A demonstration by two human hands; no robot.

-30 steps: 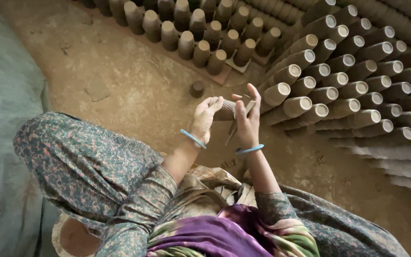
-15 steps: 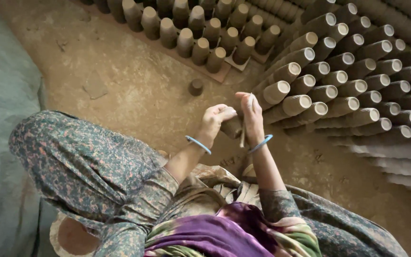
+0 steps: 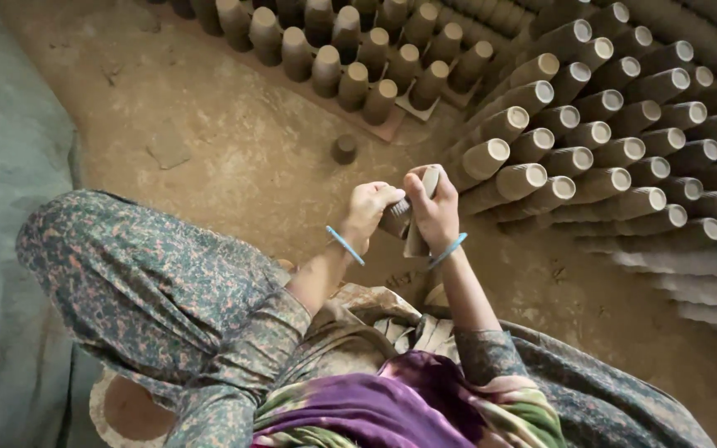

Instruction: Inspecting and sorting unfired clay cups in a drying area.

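Item: one small unfired clay cup (image 3: 398,217), grey-brown, held between both hands above the dirt floor (image 3: 234,158), just in front of the person's knees. Left hand (image 3: 368,209): closed around the cup's body, knuckles up, a blue bangle (image 3: 345,245) at the wrist. Right hand (image 3: 435,207): fingers curled about the cup's far end, gripping it together with a thin flat piece whose make cannot be told. Surroundings: stacked rows of like cups lying on their sides (image 3: 616,141) to the right, mouths toward the camera; upright cups on a board (image 3: 350,58) at top; a single loose cup (image 3: 343,149) standing apart on the floor. Handling note, as judgement: raw clay of this kind likely dents easily, so a light, even hold with slow turning should keep the wall true.
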